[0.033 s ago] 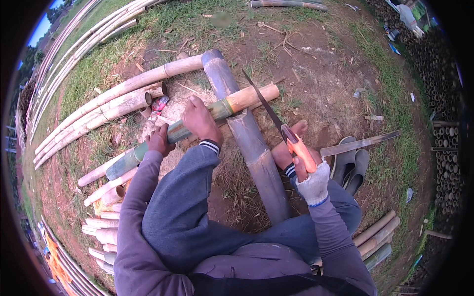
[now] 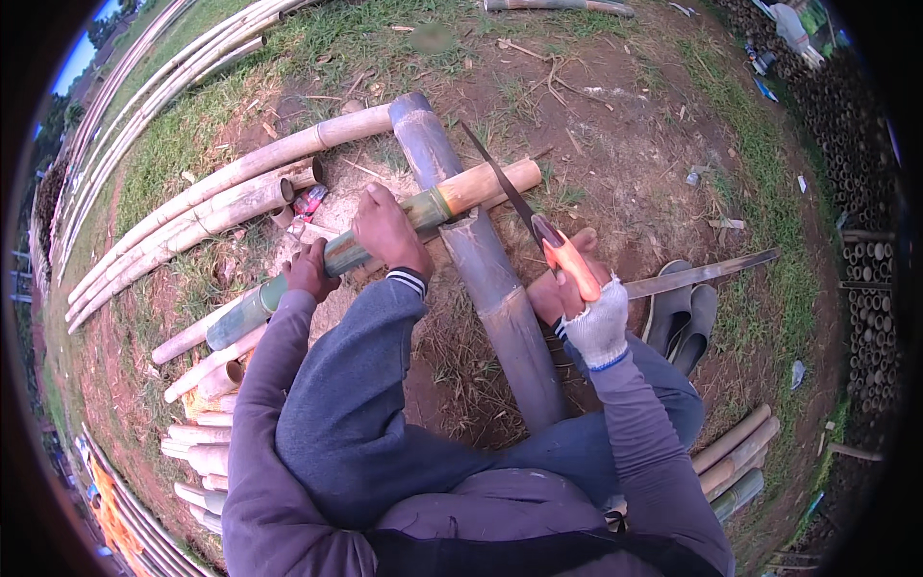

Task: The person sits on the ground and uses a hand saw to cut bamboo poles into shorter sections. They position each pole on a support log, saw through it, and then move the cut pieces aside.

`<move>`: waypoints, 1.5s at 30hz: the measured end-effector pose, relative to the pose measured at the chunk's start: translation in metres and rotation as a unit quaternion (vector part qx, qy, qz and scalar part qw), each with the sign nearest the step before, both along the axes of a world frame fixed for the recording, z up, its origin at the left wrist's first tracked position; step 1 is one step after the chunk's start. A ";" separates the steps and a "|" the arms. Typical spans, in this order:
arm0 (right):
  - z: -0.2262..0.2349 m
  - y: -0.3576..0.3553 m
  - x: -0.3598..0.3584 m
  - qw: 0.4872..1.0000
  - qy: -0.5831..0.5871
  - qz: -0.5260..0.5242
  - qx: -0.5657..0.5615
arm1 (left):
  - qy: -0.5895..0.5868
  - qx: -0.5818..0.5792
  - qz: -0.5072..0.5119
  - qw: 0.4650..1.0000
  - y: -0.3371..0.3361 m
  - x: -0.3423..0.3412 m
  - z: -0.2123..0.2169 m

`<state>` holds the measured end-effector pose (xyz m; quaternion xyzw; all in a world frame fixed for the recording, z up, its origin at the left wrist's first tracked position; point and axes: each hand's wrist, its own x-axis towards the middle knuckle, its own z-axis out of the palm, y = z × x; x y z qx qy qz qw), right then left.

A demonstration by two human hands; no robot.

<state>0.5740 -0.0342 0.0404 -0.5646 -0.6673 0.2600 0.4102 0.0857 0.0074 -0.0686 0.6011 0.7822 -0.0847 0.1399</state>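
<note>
A green bamboo pole with a pale, scraped far end lies slanting across a thick, dark bamboo log. My left hand is closed around the pole's nearer part, and my bare left foot presses on it further along. In my right hand, wearing a white glove with bare fingers, is the orange handle of a handsaw. Its dark blade crosses the pale end of the pole, seemingly touching it. My right foot is partly hidden behind the saw handle and hand.
Several bamboo poles lie at the left, with shorter cut pieces below them. A pair of dark shoes sits at the right, under a flat strip. Stacked bamboo lines the far right.
My right hand has pushed the saw forward and to the left, so its tip reaches further beyond the pole. My left hand and the pole stay in place.
</note>
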 end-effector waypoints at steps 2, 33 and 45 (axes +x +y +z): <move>-0.007 0.051 -0.022 0.998 -0.022 -0.025 0.048 | -0.003 -0.013 -0.005 1.000 0.007 0.001 0.000; -0.036 0.064 -0.041 0.996 -0.013 -0.058 0.068 | 0.002 -0.006 0.002 1.000 0.017 -0.005 -0.006; -0.059 -0.002 -0.006 0.998 0.011 -0.032 0.050 | -0.016 -0.012 0.004 1.000 0.015 0.000 -0.002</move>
